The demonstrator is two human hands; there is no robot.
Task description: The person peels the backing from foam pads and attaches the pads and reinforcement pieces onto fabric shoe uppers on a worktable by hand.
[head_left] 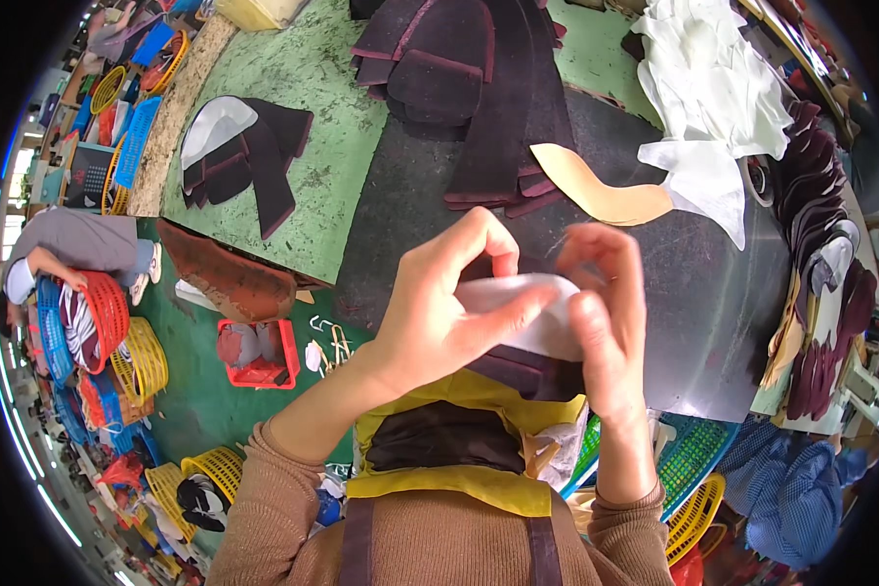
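Both hands meet just above a yellow basket (pixel 456 400) of dark pieces: the left hand (pixel 438 313) and right hand (pixel 606 308) have their fingers (pixel 518 314) closed on a white cut piece (pixel 547 327) held over a dark one. Beyond the fingers, on the desk (pixel 703 293), dark stacks (pixel 479 88), a tan piece (pixel 601 195) and white pieces (pixel 713 88) look unhandled, so much work seems left

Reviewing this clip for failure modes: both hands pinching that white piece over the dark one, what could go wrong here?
1. The white piece is pinched only at its edges by the left hand and right hand; it could crease or go on crooked over the dark piece.
2. Both are held in the air above the yellow basket, so a slip probably drops them in.
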